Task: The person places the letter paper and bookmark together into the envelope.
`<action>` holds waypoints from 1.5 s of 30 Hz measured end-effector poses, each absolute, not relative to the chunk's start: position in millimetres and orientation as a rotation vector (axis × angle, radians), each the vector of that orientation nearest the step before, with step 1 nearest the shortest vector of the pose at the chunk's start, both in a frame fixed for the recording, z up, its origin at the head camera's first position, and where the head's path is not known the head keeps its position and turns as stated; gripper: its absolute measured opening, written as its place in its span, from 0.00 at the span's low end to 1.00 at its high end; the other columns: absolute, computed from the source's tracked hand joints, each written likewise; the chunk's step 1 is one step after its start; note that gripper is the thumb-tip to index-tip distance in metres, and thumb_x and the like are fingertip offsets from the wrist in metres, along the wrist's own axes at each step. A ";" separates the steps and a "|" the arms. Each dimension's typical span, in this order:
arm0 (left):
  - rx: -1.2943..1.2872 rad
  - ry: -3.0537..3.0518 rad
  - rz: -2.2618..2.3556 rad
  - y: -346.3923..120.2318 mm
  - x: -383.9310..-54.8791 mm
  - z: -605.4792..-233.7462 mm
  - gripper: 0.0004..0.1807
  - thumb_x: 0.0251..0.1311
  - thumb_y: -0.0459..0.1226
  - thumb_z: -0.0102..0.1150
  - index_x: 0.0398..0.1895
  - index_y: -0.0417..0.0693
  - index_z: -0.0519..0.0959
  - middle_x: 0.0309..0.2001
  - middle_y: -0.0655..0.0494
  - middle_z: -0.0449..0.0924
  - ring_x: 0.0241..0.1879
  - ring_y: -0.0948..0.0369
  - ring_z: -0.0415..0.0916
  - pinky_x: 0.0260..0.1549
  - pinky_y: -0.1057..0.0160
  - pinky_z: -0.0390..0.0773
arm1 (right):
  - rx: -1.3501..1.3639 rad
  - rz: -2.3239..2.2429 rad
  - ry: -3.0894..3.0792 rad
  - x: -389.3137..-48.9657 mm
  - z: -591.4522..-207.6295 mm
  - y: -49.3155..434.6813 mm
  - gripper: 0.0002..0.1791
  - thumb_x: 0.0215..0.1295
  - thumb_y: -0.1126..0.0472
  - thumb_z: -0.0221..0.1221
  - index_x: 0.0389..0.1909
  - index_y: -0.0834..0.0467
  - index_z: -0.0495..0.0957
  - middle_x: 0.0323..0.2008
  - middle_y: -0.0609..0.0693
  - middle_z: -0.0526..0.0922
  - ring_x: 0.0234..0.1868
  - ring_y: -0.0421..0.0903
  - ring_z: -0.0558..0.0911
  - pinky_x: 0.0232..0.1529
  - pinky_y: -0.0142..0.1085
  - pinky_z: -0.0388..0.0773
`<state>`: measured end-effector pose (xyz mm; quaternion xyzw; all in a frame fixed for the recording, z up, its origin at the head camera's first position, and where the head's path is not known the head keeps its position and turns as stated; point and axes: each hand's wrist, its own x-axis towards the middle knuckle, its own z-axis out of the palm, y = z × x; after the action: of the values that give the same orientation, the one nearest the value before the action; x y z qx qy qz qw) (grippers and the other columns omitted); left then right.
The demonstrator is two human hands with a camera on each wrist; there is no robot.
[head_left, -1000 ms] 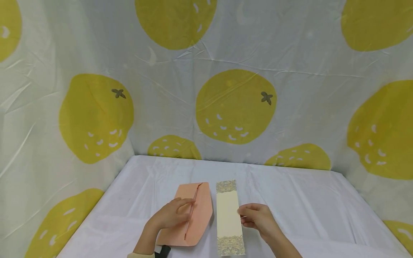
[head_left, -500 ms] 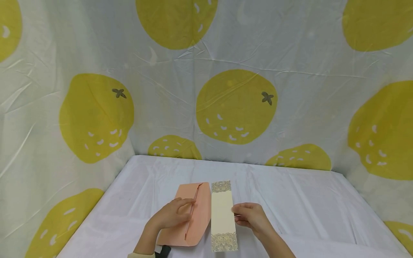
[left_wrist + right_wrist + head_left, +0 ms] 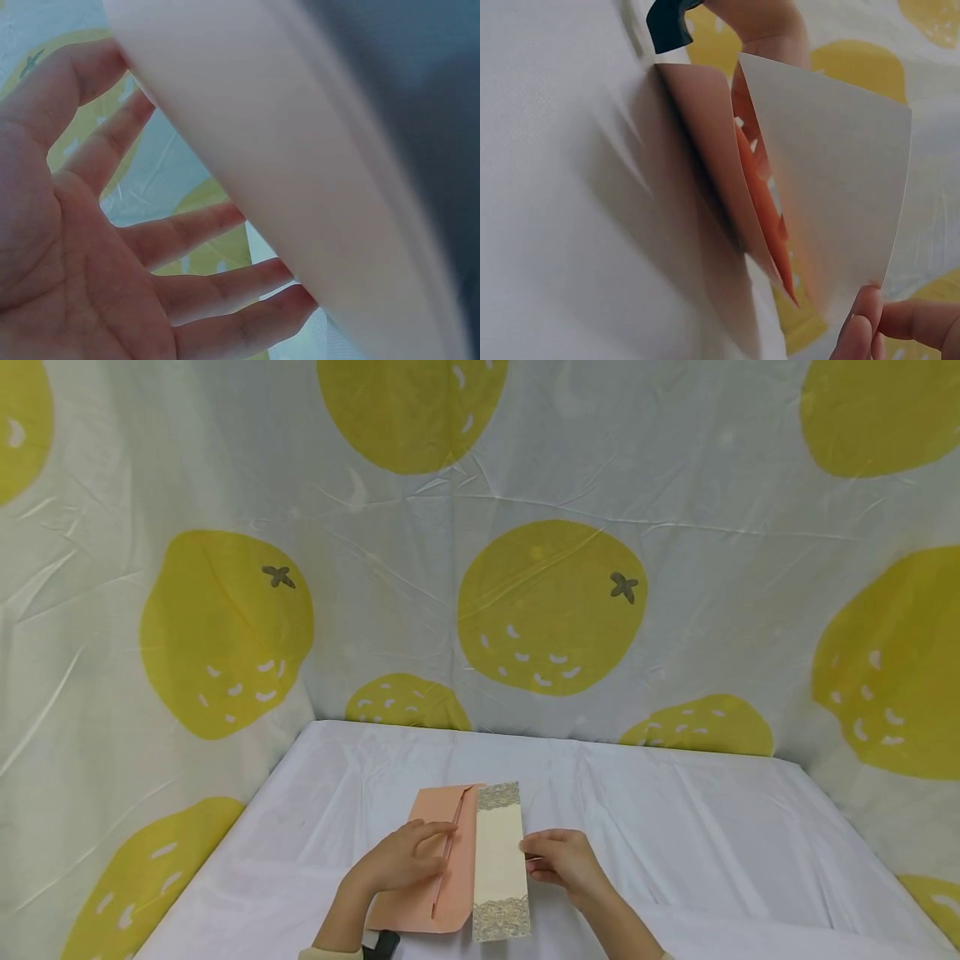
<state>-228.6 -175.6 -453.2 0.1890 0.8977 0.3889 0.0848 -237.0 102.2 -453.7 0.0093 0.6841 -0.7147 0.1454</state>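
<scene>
A peach envelope [image 3: 427, 897] lies on the white-covered table, its opening edge running lengthwise and its flap side toward the right. My left hand [image 3: 401, 858] rests on it, fingertips at the opening edge. In the left wrist view the fingers [image 3: 191, 232] are spread and fairly straight against the paper's edge. My right hand [image 3: 566, 860] pinches a long cream card [image 3: 499, 852] by its right edge, between thumb and fingers. Patterned bands cross both ends of the card. It overlaps the envelope's right side in the head view. The right wrist view shows the card's plain back, tilted over the envelope [image 3: 705, 127].
A white cloth [image 3: 645, 827] covers the table. Behind and beside it hangs a curtain [image 3: 697, 635] printed with yellow fruit. A small black piece [image 3: 382, 943] sits by my left wrist.
My right hand has moved left with the card, from beside the envelope to over its right side. The left hand and the envelope have stayed in place.
</scene>
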 end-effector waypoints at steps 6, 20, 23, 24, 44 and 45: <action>0.578 2.678 1.173 -175.4 -227.3 -451.4 0.28 0.60 0.43 0.62 0.65 0.51 0.74 0.63 0.37 0.70 0.66 0.33 0.57 0.53 0.29 0.62 | 0.046 -2.066 1.996 -239.1 -454.8 91.2 0.11 0.59 0.68 0.62 0.38 0.74 0.80 0.23 0.51 0.83 0.21 0.39 0.82 0.26 0.30 0.80; 0.583 2.691 1.159 -173.4 -227.1 -451.9 0.28 0.59 0.43 0.62 0.65 0.48 0.74 0.64 0.35 0.67 0.64 0.35 0.62 0.52 0.31 0.65 | 0.088 -2.043 2.124 -241.2 -457.4 70.0 0.09 0.55 0.70 0.62 0.34 0.74 0.80 0.19 0.51 0.82 0.18 0.39 0.81 0.23 0.29 0.79; 0.574 2.689 1.152 -173.5 -227.7 -452.1 0.28 0.60 0.42 0.62 0.65 0.49 0.74 0.63 0.35 0.68 0.65 0.33 0.59 0.52 0.30 0.64 | 0.096 -2.046 2.141 -240.8 -456.8 64.7 0.08 0.53 0.71 0.61 0.33 0.74 0.79 0.19 0.51 0.82 0.17 0.39 0.81 0.22 0.29 0.79; 0.568 2.687 1.153 -173.4 -227.5 -451.7 0.28 0.60 0.42 0.62 0.65 0.50 0.74 0.63 0.35 0.69 0.66 0.33 0.58 0.52 0.29 0.63 | 0.099 -2.045 2.147 -240.7 -456.7 63.1 0.08 0.52 0.72 0.61 0.32 0.74 0.79 0.18 0.51 0.81 0.17 0.39 0.80 0.21 0.29 0.79; 0.527 2.692 1.155 -172.9 -225.5 -450.7 0.27 0.57 0.43 0.64 0.63 0.55 0.76 0.62 0.37 0.72 0.67 0.32 0.55 0.54 0.29 0.62 | 0.105 -1.968 2.304 -238.5 -463.7 43.3 0.04 0.52 0.73 0.61 0.29 0.71 0.79 0.17 0.51 0.80 0.16 0.40 0.79 0.20 0.31 0.78; 0.528 2.694 1.154 -172.8 -225.6 -450.7 0.27 0.57 0.43 0.64 0.63 0.55 0.76 0.61 0.37 0.72 0.67 0.32 0.56 0.54 0.29 0.62 | 0.104 -1.970 2.306 -238.5 -464.0 42.6 0.04 0.53 0.73 0.61 0.29 0.71 0.78 0.17 0.51 0.80 0.16 0.40 0.79 0.20 0.31 0.78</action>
<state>-225.6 -172.8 -450.7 0.1768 0.9016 0.3862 0.0816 -238.5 42.6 -464.0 0.0344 0.7588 -0.6482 0.0536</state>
